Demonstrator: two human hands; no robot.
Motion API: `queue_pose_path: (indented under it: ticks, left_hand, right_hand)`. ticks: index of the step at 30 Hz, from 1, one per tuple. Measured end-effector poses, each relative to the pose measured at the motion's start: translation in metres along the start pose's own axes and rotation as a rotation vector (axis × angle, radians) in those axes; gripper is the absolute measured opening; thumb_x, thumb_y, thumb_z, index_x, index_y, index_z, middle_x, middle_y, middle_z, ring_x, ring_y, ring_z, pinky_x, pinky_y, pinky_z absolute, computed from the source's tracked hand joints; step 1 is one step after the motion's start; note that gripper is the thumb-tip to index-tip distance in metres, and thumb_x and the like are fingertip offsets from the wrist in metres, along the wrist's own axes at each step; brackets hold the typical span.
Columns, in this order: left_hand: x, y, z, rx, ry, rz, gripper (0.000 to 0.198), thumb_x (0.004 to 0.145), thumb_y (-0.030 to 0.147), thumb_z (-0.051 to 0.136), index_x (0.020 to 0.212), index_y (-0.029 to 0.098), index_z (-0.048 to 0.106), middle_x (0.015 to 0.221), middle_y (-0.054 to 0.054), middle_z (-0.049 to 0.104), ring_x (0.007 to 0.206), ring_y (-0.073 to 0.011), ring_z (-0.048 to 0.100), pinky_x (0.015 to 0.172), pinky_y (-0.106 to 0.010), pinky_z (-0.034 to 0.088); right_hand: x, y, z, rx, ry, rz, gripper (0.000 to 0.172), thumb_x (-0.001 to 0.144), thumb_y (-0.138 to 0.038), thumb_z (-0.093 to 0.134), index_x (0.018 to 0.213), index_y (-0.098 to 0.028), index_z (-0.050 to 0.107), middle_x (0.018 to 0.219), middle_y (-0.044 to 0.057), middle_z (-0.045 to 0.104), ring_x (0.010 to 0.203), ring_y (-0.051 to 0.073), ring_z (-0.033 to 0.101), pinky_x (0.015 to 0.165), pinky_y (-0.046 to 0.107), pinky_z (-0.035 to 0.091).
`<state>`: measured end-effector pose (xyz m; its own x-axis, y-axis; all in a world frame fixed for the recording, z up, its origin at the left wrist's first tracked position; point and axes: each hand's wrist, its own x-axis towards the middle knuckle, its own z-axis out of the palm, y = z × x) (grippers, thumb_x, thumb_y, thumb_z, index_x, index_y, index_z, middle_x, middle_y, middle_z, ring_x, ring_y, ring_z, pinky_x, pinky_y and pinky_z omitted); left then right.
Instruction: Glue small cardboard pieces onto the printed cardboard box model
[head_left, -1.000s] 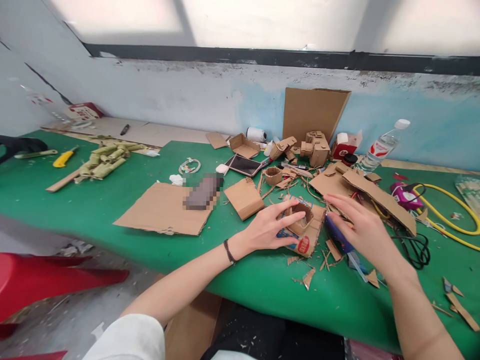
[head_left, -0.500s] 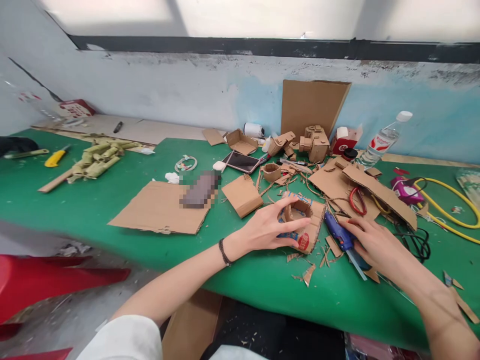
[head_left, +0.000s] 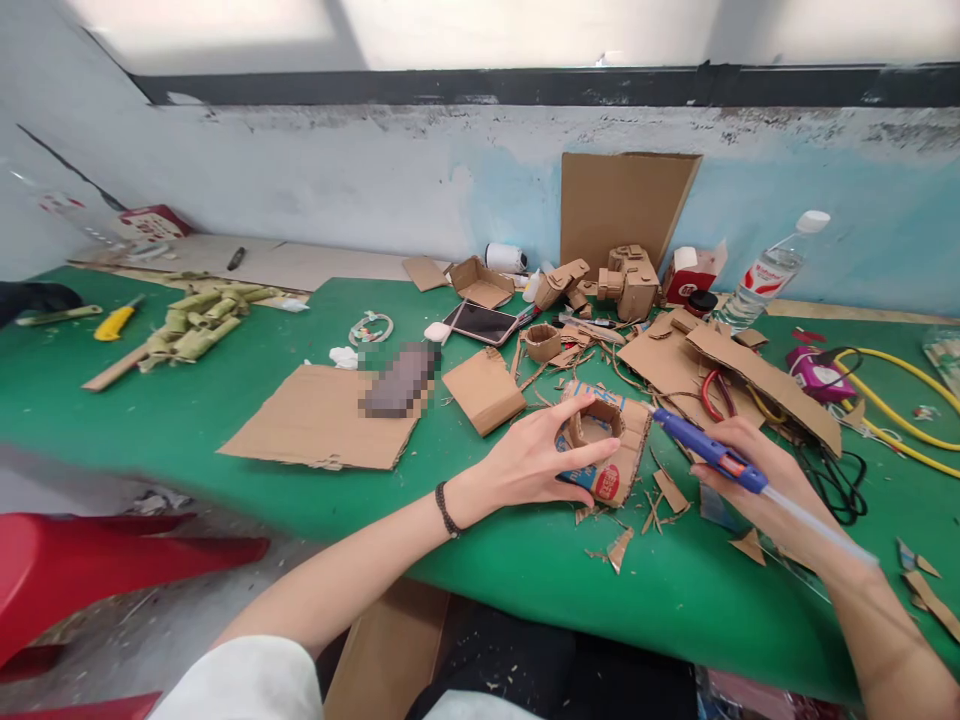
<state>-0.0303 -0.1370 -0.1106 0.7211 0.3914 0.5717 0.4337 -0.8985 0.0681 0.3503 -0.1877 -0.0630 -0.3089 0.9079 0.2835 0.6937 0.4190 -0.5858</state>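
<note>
Jutting from the right hand [head_left: 766, 478], the glue gun [head_left: 699, 444] points left.

I've got a green table [head_left: 540, 562] under my left hand [head_left: 534, 458]. Beyond my grip, wall [head_left: 337, 185]: scuffed white, pale blue patches ahead and right, grime below the dark window frame [head_left: 420, 87]. Window [head_left: 517, 35] above that, bright, shadow bands. Low, well left: red stool [head_left: 45, 575], littered grey floor [head_left: 184, 640].

1 head-worn view, forward and down
</note>
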Motion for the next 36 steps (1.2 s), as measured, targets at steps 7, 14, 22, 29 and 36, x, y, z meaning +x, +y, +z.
queue_pose_path:
  ticks: [7, 14, 22, 29, 36]
  left_hand:
    - [-0.003, 0.000, 0.002, 0.026, -0.012, -0.008, 0.107, 0.086, 0.076, 0.092, 0.177, 0.041, 0.049, 0.189, -0.024, 0.031, 0.162, -0.0449, 0.057, 0.119, -0.054, 0.063]
    - [-0.002, 0.002, 0.000, 0.019, -0.014, -0.015, 0.102, 0.088, 0.073, 0.093, 0.175, 0.038, 0.053, 0.190, -0.025, 0.030, 0.159, -0.0441, 0.060, 0.117, -0.053, 0.064]
    - [-0.002, 0.003, -0.002, 0.010, -0.028, -0.024, 0.101, 0.089, 0.070, 0.093, 0.175, 0.039, 0.051, 0.189, -0.025, 0.030, 0.158, -0.0442, 0.061, 0.117, -0.054, 0.065]
    - [-0.003, 0.002, -0.001, 0.004, -0.027, -0.022, 0.102, 0.089, 0.070, 0.093, 0.176, 0.038, 0.051, 0.190, -0.024, 0.028, 0.161, -0.0445, 0.059, 0.118, -0.054, 0.065]
    - [-0.002, 0.004, -0.002, 0.004, -0.025, -0.029, 0.100, 0.090, 0.070, 0.093, 0.175, 0.038, 0.052, 0.189, -0.024, 0.030, 0.163, -0.0455, 0.056, 0.118, -0.055, 0.065]
  right_hand:
    - [0.012, 0.003, 0.012, 0.200, -0.077, 0.157, 0.032, 0.101, -0.058, 0.078, 0.103, -0.026, 0.077, 0.102, 0.007, 0.081, 0.091, 0.029, 0.078, 0.081, 0.038, 0.062]
    - [0.021, -0.003, 0.018, 0.212, -0.100, 0.260, 0.041, 0.097, -0.066, 0.076, 0.089, -0.027, 0.073, 0.074, 0.001, 0.070, 0.071, 0.025, 0.066, 0.063, 0.033, 0.052]
    - [0.025, -0.007, 0.025, 0.226, -0.087, 0.460, 0.054, 0.094, -0.077, 0.070, 0.071, -0.029, 0.060, 0.049, -0.002, 0.054, 0.046, 0.023, 0.058, 0.050, 0.034, 0.048]
    - [0.025, -0.018, 0.024, 0.251, -0.100, 0.521, 0.055, 0.089, -0.078, 0.070, 0.066, -0.030, 0.055, 0.045, 0.000, 0.056, 0.045, 0.026, 0.064, 0.044, 0.034, 0.048]
    - [0.025, -0.023, 0.023, 0.267, -0.090, 0.520, 0.052, 0.085, -0.076, 0.071, 0.067, -0.030, 0.056, 0.046, 0.001, 0.061, 0.043, 0.024, 0.063, 0.041, 0.033, 0.047]
